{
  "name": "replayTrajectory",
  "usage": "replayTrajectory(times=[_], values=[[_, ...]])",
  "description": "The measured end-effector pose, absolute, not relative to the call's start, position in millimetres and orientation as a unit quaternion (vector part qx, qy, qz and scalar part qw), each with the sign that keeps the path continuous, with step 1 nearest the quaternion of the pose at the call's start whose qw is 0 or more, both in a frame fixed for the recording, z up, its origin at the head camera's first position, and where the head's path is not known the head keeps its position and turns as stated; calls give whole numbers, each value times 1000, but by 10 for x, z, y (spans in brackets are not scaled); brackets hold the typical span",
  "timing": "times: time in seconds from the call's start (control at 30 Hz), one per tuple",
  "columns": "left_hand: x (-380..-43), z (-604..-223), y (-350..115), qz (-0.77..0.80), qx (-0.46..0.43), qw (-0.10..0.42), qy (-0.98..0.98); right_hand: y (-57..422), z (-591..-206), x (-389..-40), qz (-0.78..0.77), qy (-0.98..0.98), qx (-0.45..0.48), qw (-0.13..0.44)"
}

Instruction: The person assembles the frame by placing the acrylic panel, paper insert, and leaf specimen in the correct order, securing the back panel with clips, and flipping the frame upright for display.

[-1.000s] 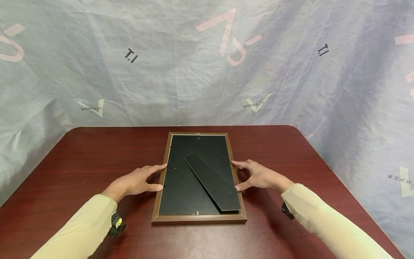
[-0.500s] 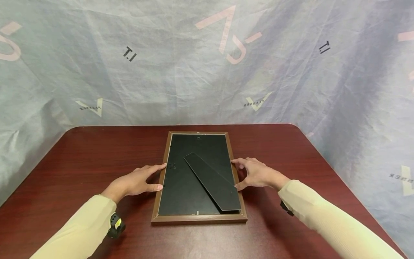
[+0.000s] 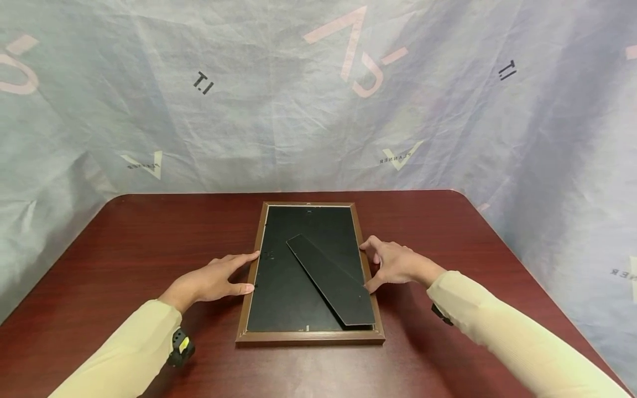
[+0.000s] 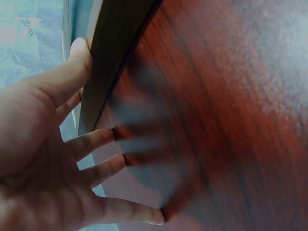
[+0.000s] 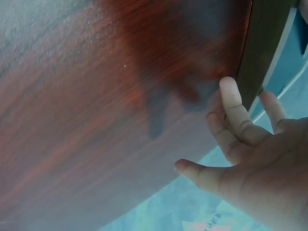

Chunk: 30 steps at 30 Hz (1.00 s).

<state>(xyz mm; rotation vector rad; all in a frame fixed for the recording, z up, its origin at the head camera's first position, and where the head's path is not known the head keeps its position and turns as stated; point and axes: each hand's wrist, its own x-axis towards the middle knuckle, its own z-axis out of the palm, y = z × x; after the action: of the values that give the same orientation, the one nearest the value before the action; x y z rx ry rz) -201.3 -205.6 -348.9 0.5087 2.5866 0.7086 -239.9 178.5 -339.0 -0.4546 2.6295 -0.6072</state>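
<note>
A brown picture frame point(image 3: 311, 336) lies face down in the middle of the table, its black backing board point(image 3: 278, 301) upward. Slanting across that board is a black easel leg point(image 3: 330, 282), its wide end near the lower right corner. My left hand point(image 3: 209, 279) rests thumb and index fingertip on the left side of the frame; in the left wrist view its other fingers spread down to the tabletop. On the opposite side, my right hand point(image 3: 395, 262) touches the frame with thumb and index finger, the index bent, and the remaining fingers reach down beside the outer edge point(image 5: 257, 48).
The dark red wooden table point(image 3: 164, 232) has rounded far corners. Behind it and along the sides hangs a grey printed sheet point(image 3: 239, 121). Both forearms wear pale yellow sleeves point(image 3: 119, 354), with a black band point(image 3: 181, 348) at the left wrist.
My right hand's index finger has bent more and its knuckles have risen a little. The left hand keeps its place on the frame. The head view has shifted slightly.
</note>
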Motion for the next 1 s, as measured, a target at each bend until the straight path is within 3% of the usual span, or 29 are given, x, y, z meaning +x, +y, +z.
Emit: replayTrajectory(times=[0.27, 0.77, 1.0], values=[[-2011, -3475, -2066, 250, 182, 209, 928, 1745, -3308, -2360, -203, 942, -142, 225], [-2025, -3479, -2060, 252, 182, 208, 927, 1923, -3252, -2356, -269, 900, -188, 286], [-2021, -3498, -2068, 255, 176, 210, 927, 1834, -3315, -2242, -258, 914, -189, 250]])
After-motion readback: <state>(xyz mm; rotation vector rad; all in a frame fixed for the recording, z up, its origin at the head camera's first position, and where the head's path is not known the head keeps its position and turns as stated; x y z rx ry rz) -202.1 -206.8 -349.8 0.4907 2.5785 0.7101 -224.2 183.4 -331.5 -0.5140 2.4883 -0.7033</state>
